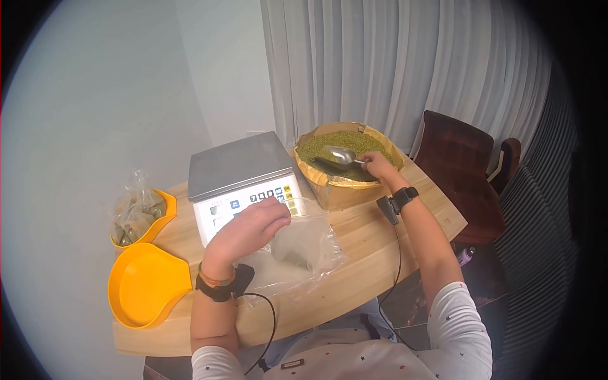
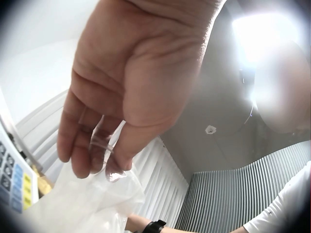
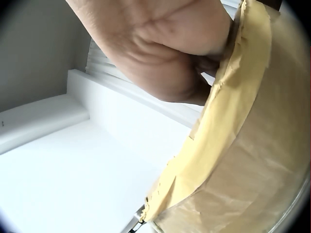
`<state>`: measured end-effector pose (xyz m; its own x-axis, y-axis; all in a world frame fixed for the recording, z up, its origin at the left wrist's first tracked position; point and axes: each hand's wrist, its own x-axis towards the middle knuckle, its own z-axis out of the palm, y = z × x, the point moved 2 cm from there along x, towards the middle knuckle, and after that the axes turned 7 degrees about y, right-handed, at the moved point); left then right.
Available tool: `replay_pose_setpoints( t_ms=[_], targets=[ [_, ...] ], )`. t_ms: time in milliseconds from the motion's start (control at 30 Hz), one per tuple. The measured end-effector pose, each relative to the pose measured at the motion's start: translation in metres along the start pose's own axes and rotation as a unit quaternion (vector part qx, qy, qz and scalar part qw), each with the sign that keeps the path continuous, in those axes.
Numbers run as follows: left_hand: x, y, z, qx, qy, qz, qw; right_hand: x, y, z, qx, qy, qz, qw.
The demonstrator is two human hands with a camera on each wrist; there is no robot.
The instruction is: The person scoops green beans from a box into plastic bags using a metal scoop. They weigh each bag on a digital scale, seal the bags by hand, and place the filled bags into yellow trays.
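Yellow trays: 2, at the left edge of the surface (image 1: 364,256); the far tray (image 1: 168,206) bears bagged portions (image 1: 130,225), its walls likely keeping them together, while the near tray (image 1: 142,288) overhangs that edge.
Scale (image 1: 240,166): toward the far edge, keypad facing the person, presumably for easy reading.
Left hand (image 1: 250,231): grip clamped on the clear bag's top, thumb against fingers, probably to steady its mouth.
Clear bag (image 1: 316,247): before the scale, partly over its front, between the 2 forearms.
Box of green granules (image 1: 345,196): at the far right, its lining folded over the rim.
Metal scoop (image 1: 342,155): bowl over the granules; its load cannot be told.
Right hand (image 1: 379,166): grip clamped on the scoop handle, near the box rim.
Open room: bare wood between box and near edge; a cable (image 1: 398,253) crosses it.
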<state>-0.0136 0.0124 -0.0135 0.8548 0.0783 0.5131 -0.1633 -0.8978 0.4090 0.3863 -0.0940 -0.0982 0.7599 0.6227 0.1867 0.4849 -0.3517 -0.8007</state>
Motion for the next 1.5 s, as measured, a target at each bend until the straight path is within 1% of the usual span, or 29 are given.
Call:
replay_pose_setpoints(
  t_ms=[67,100,167,200,267,367,400,467,500,533,600,633,700,733,800,833,900,933,1000,1033,1100,1133,1200,1233,1300,1333,1400,1433,1500],
  targets=[
    [0.000,0.001,0.000,-0.001,-0.002,-0.005,1.000,-0.003,0.000,-0.008,-0.004,0.044,-0.017,0.999],
    [0.000,0.001,-0.001,-0.001,-0.002,-0.004,1.000,-0.003,0.001,-0.010,-0.004,0.044,-0.015,0.999],
    [0.000,0.001,-0.001,-0.004,-0.005,-0.004,1.000,-0.004,0.004,-0.017,-0.034,0.073,-0.054,0.995],
    [0.000,0.000,-0.001,-0.009,0.001,-0.012,1.000,-0.004,0.009,-0.019,-0.035,0.072,-0.051,0.995],
    [0.000,-0.001,0.000,-0.015,0.006,-0.020,1.000,-0.004,0.015,-0.025,-0.072,0.116,-0.090,0.987],
    [0.000,-0.004,0.001,-0.006,0.025,-0.035,0.999,-0.012,0.013,-0.035,-0.068,0.130,-0.106,0.983],
    [0.000,-0.005,0.001,-0.008,0.030,-0.029,0.999,-0.016,0.009,-0.039,-0.070,0.126,-0.108,0.984],
    [0.000,-0.010,0.001,-0.013,0.041,-0.033,0.999,-0.027,-0.005,-0.050,-0.037,0.094,-0.124,0.987],
    [0.000,-0.012,0.002,-0.011,0.039,-0.022,0.999,-0.036,-0.016,-0.056,-0.026,0.062,-0.110,0.992],
    [-0.001,-0.014,0.002,-0.010,0.037,-0.013,0.999,-0.043,-0.024,-0.061,-0.032,0.050,-0.112,0.992],
    [-0.001,-0.015,0.002,-0.007,0.039,-0.020,0.999,-0.058,-0.041,-0.066,0.038,0.006,-0.149,0.988],
    [-0.001,-0.016,0.002,-0.007,0.030,-0.025,0.999,-0.066,-0.050,-0.069,0.032,-0.004,-0.149,0.988],
    [-0.001,-0.018,0.004,-0.003,0.022,-0.023,0.999,-0.080,-0.069,-0.071,0.088,-0.058,-0.145,0.984],
    [-0.001,-0.018,0.005,-0.007,0.025,-0.028,0.999,-0.086,-0.078,-0.073,0.084,-0.064,-0.145,0.984],
    [-0.001,-0.017,0.006,-0.003,0.029,-0.018,0.999,-0.097,-0.093,-0.073,0.095,-0.106,-0.138,0.980],
    [-0.001,-0.014,0.005,-0.003,0.030,-0.017,0.999,-0.101,-0.102,-0.073,0.094,-0.109,-0.136,0.980],
    [-0.001,-0.014,0.007,-0.007,0.028,-0.022,0.999,-0.111,-0.120,-0.071,0.057,-0.160,-0.159,0.973],
    [-0.001,-0.014,0.007,-0.009,0.027,-0.025,0.999,-0.116,-0.128,-0.070,0.057,-0.162,-0.158,0.972],
    [0.000,-0.013,0.007,-0.007,0.030,-0.018,0.999,-0.124,-0.144,-0.068,-0.019,-0.156,-0.219,0.963],
    [0.000,-0.013,0.007,-0.004,0.034,-0.010,0.999,-0.128,-0.149,-0.066,-0.019,-0.160,-0.218,0.963],
    [0.000,-0.013,0.007,-0.004,0.034,-0.010,0.999,-0.135,-0.161,-0.062,-0.106,-0.111,-0.327,0.932],
    [0.000,-0.013,0.008,-0.003,0.035,-0.005,0.999,-0.139,-0.166,-0.060,-0.106,-0.117,-0.326,0.932],
    [-0.001,-0.015,0.010,-0.002,0.046,-0.001,0.999,-0.146,-0.177,-0.056,-0.195,-0.086,-0.378,0.901],
    [0.000,-0.015,0.010,-0.003,0.045,0.001,0.999,-0.151,-0.182,-0.053,-0.195,-0.091,-0.379,0.900],
    [0.000,-0.015,0.010,0.000,0.042,0.002,0.999,-0.165,-0.189,-0.049,-0.253,-0.040,-0.426,0.868],
    [0.000,-0.015,0.010,-0.001,0.043,-0.001,0.999,-0.169,-0.189,-0.046,-0.253,-0.043,-0.426,0.867],
    [0.000,-0.015,0.011,-0.002,0.033,-0.003,0.999,-0.176,-0.191,-0.043,-0.263,0.000,-0.467,0.844],
    [-0.001,-0.016,0.011,-0.003,0.033,-0.004,0.999,-0.177,-0.191,-0.042,-0.263,-0.002,-0.467,0.844],
    [0.000,-0.018,0.011,-0.001,0.032,-0.003,0.999,-0.180,-0.191,-0.041,-0.274,0.022,-0.495,0.824]
  ],
)
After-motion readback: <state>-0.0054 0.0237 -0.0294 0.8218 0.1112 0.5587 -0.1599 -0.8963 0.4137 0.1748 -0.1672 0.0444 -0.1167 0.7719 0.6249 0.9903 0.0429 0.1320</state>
